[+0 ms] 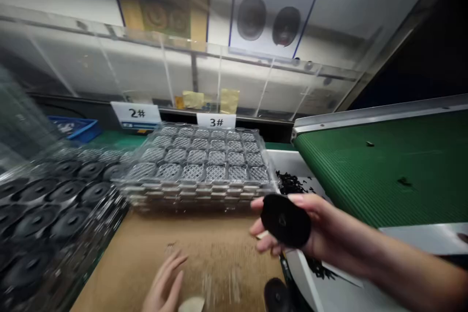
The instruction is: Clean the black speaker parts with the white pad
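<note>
My right hand (pixel 318 229) grips a black oval disc (pixel 285 222) with a small mark at its centre, holding it up over the right edge of the brown board (pixel 153 234). Something pale shows between its fingers, too little to name. Low over the board is my left hand (pixel 164 282), fingers stretched out and thumb apart, with nothing in it. Beside it, a pale rounded piece (pixel 192 304) is cut off by the bottom edge of the view. A second black disc (pixel 277 295) lies near the board's right edge.
Stacked clear plastic trays (pixel 197 158) stand behind the board. At left, more trays hold several black round parts (pixel 69 224). Small black pieces (pixel 292 183) fill a white bin at right, beside a green conveyor belt (pixel 395 170). A blue basket (pixel 78 129) sits farther back.
</note>
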`<state>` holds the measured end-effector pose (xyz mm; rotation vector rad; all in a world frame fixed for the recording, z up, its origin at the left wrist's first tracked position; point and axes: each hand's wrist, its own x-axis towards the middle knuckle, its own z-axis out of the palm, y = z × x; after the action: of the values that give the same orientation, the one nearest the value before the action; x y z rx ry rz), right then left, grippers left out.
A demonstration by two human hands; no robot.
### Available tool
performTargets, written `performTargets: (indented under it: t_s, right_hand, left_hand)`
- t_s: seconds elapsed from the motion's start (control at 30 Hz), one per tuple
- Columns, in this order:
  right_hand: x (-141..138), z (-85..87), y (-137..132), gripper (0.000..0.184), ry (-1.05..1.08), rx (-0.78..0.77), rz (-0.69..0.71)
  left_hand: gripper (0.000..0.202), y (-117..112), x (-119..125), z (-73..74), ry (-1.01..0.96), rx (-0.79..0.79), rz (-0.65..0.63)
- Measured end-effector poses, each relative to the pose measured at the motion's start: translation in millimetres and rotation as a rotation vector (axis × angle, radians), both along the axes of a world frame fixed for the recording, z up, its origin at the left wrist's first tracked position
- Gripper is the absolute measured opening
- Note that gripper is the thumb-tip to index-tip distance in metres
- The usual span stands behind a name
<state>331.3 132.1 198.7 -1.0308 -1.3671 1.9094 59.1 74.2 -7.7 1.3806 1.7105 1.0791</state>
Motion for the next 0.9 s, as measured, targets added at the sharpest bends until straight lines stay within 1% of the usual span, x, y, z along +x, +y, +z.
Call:
performTargets:
  t_s: [0.03, 0.07, 0.1, 0.17, 0.2, 0.27, 0.33, 0.4, 0.47, 0.53, 0.6, 0.7, 0.83, 0.9]
  right_hand:
    - [-13, -10.9, -21, 0.048, 0.168, -0.136, 0.015]
    - [-25, -21.8, -39, 0.047, 0.324, -0.263, 0.007]
    - [-36, -32.7, -54, 0.047, 0.443, -0.353, -0.022]
    - [-58, -55.1, -75, 0.046, 0.568, -0.410, -0.106]
    - [-71, -66.1, -82, 0.046, 0.611, -0.416, -0.157]
    - [-96, -85.8, -95, 0.047, 0.692, -0.433, -0.233]
    - [-121, -101.3, -107, 0.046, 0.770, -0.479, -0.278]
    - [-143, -113.1, -118, 0.046, 0.815, -0.545, -0.317]
    - [-161, -123.0, -127, 0.047, 0.802, -0.604, -0.346]
    - [-174, -132.3, -136, 0.049, 0.758, -0.632, -0.353]
    - [-182, -140.6, -144, 0.047, 0.708, -0.628, -0.354]
    - [-189, -148.8, -154, 0.040, 0.649, -0.617, -0.381]
    - [-196, -150.8, -159, 0.043, 0.597, -0.640, -0.433]
    - [-199, -150.4, -159, 0.047, 0.579, -0.638, -0.418]
  left_hand:
    - [0.032, -5, 8, 8.9, -0.125, -0.035, -0.119]
    - [0.034, -12, 15, 19.5, -0.241, -0.051, -0.185]
    - [0.033, -20, 22, 30.7, -0.339, -0.059, -0.249]
    - [0.033, -39, 30, 49.8, -0.501, -0.036, -0.264]
    - [0.033, -49, 31, 56.0, -0.568, -0.024, -0.263]
    - [0.035, -69, 27, 59.9, -0.671, 0.022, -0.230]
    - [0.047, -87, 19, 54.7, -0.728, 0.058, -0.196]
    - [0.065, -101, 9, 45.3, -0.745, 0.055, -0.177]
    - [0.079, -111, 1, 35.8, -0.735, 0.026, -0.144]
    - [0.085, -118, -5, 27.8, -0.727, -0.008, -0.117]
    - [0.088, -123, -9, 21.4, -0.729, -0.018, -0.108]
    - [0.086, -126, -14, 14.0, -0.743, 0.042, -0.123]
    - [0.083, -127, -19, 8.9, -0.784, 0.144, -0.139]
    - [0.084, -128, -22, 8.4, -0.795, 0.179, -0.135]
